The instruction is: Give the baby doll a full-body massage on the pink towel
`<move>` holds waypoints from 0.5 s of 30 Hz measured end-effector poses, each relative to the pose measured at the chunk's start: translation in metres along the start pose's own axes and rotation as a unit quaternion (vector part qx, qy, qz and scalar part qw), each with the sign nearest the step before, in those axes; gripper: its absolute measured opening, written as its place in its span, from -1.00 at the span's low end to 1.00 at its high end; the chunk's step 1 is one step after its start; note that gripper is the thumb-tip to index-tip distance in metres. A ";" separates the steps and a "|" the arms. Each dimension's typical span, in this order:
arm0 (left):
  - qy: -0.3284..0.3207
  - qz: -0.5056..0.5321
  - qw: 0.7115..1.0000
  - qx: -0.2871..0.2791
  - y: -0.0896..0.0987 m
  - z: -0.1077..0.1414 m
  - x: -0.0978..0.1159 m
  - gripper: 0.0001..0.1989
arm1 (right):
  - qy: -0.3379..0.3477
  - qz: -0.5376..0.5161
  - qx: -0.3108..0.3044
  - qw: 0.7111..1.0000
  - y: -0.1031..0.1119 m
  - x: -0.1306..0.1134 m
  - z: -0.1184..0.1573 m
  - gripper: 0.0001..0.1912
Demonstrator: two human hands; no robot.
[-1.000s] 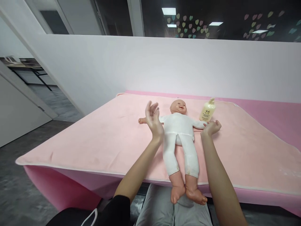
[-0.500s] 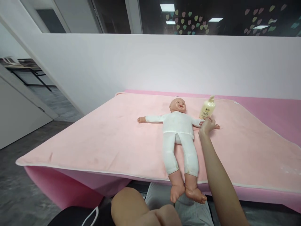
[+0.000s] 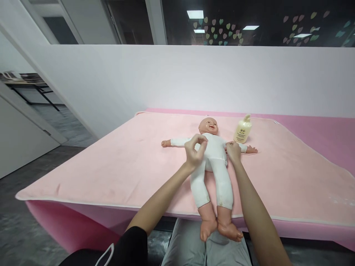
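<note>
A baby doll [image 3: 215,147] in a white suit lies face up, its arms spread and its bare feet over the near edge of the bed. Over the left side of its chest is my left hand [image 3: 195,150], thumb and fingertips curled together in a ring; whatever they pinch is too small to make out. My right hand [image 3: 233,150] is closed at the doll's upper arm on the right, its fingertips partly hidden. Just beyond that arm a pale yellow pump bottle [image 3: 242,129] stands on the blanket.
A pink blanket [image 3: 124,155] with white edging covers the bed, over a darker pink cover [image 3: 327,136]. Behind rises a white wall [image 3: 166,77] with dark glass above. A table [image 3: 30,85] stands beyond an opening at the far left.
My left hand has come up from below the bed's near edge to the doll's chest. My right hand has moved left, from near the doll's hand to its upper arm.
</note>
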State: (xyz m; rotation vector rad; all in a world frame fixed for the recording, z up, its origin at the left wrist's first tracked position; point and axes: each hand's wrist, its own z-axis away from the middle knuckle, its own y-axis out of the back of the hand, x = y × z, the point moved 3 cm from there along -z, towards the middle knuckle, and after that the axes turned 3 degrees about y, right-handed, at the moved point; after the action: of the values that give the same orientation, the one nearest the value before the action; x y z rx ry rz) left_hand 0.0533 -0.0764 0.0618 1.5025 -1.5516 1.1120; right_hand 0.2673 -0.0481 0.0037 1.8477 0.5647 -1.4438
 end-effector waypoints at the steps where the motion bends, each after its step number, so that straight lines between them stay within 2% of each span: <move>1: -0.006 -0.020 1.000 -0.008 -0.002 -0.012 -0.006 -0.94 | 0.010 0.029 -0.003 1.000 0.001 0.000 0.001 -0.92; 2: 0.011 -0.043 0.999 0.006 -0.001 -0.023 -0.014 -0.92 | 0.016 0.056 -0.003 0.998 0.002 0.000 0.002 -0.92; 5: 0.065 -0.181 0.981 -0.039 0.003 -0.041 -0.043 -0.92 | 0.031 0.130 0.009 0.991 0.007 -0.003 0.004 -0.92; 8: 0.084 -0.282 0.955 -0.034 0.014 -0.045 -0.060 -0.91 | 0.024 0.116 0.047 0.992 0.008 -0.007 0.006 -0.91; 10: 0.105 -0.286 0.952 -0.008 0.021 -0.045 -0.067 -0.88 | -0.035 0.002 0.044 0.998 0.005 -0.006 0.006 -0.80; 11: 0.118 -0.278 0.953 0.004 0.023 -0.045 -0.069 -0.88 | -0.085 -0.085 0.038 0.992 0.003 -0.004 0.007 -0.78; 13: 0.146 -0.250 0.957 0.024 0.024 -0.046 -0.074 -0.91 | -0.188 -0.260 0.036 0.946 -0.002 0.000 0.008 -0.84; 15: 0.174 -0.180 0.967 0.048 0.024 -0.047 -0.079 -0.72 | -0.241 -0.363 0.058 0.898 -0.003 0.002 0.007 -0.91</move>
State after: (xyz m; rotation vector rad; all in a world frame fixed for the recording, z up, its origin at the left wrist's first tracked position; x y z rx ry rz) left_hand 0.0329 -0.0027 0.0049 1.4818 -0.9551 1.1711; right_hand 0.2611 -0.0521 0.0003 1.3059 0.9815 -2.3764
